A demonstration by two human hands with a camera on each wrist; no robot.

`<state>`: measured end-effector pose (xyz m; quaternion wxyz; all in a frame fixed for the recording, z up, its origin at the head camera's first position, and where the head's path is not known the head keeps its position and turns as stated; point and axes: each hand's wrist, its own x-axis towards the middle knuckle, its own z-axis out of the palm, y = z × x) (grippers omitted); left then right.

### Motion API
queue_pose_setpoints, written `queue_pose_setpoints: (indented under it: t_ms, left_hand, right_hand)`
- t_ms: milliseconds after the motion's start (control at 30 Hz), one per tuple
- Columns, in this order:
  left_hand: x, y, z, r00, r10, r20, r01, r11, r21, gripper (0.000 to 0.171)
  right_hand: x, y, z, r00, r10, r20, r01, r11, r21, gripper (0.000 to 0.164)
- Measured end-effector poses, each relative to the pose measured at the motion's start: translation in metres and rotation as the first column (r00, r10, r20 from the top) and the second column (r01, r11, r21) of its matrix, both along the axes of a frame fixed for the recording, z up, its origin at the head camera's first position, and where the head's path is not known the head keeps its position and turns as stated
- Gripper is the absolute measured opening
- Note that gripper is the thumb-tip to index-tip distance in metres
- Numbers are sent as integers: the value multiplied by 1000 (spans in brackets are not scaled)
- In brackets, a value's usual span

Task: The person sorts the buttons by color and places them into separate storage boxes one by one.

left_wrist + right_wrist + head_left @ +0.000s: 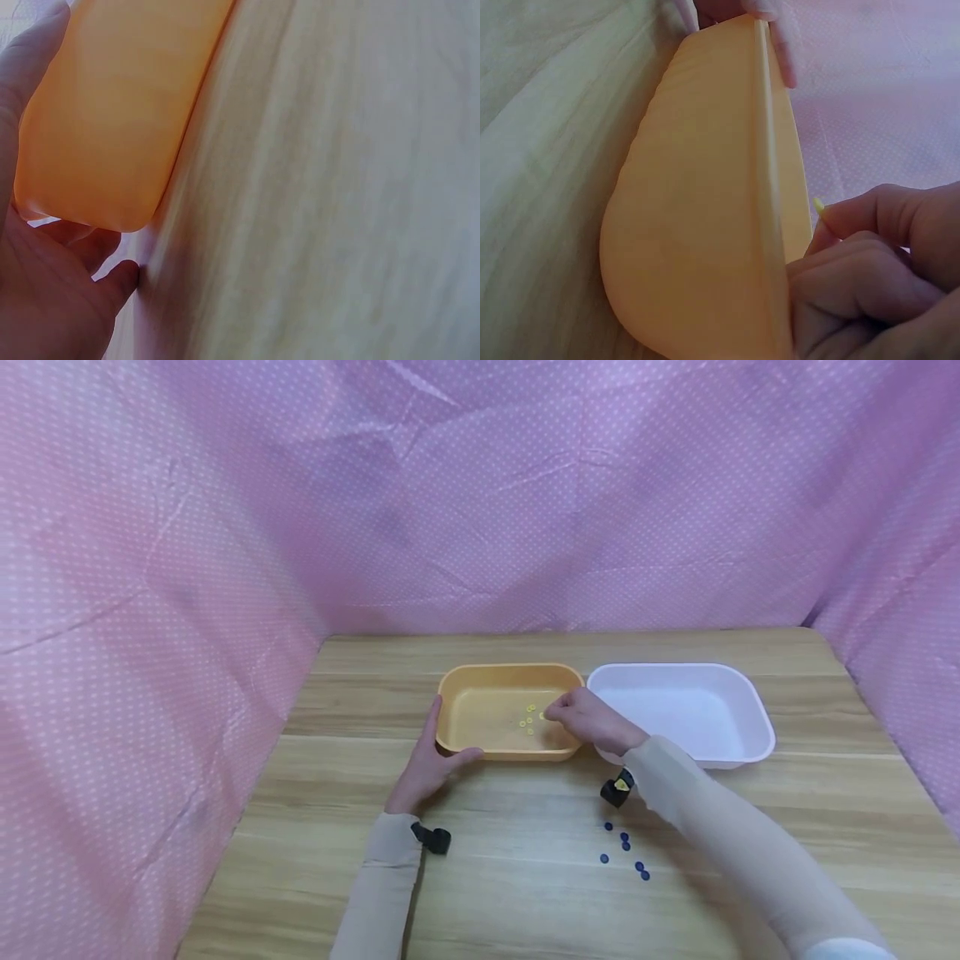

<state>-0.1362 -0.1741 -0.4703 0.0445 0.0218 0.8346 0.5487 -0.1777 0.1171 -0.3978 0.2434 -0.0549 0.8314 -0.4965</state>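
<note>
Listener: What are the hands doing?

Describer: The right hand (592, 720) has thumb and finger closed in a pinch on a small yellow piece (819, 204). The left hand (424, 768) is spread around a corner of an orange tray (510, 756), gripping it, thumb on the near rim and fingers along the end.

Listener: How do they sit around the tray?

Describer: The tray's long axis runs from nine to three o'clock. The left hand is at eight; the right reaches over the three o'clock end, its fingertips above the inside. Loose yellow pieces (529, 721) lie on the tray floor at nine o'clock from the right fingertips, near them; the right hand is the nearer one.

Listener: And beyond?

Describer: A white tray (690, 710) sits just beside the orange one, at three o'clock. Six blue discs (626, 837) lie on the wood-grain table (337, 710), between five and six o'clock from the right hand. Pink dotted cloth (450, 527) hangs at nine, twelve and three.
</note>
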Motion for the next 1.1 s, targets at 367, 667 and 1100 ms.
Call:
queue_pose_setpoints:
  t_ms: [367, 667, 1100]
  left_hand:
    - [0, 1, 1, 1000, -9, -3, 9, 1000, 10, 121]
    - [3, 2, 9, 1000, -16, 3, 16, 1000, 0, 120]
    - [1, 0, 3, 1000, -10, -22, 10, 1000, -11, 123]
  right_hand:
    - [-8, -8, -2, 999, 24, 32, -24, 1000, 9, 35]
    - [-18, -14, -6, 998, 65, -2, -65, 996, 53, 41]
    - [-23, -26, -11, 977, 197, -80, -180, 967, 183, 45]
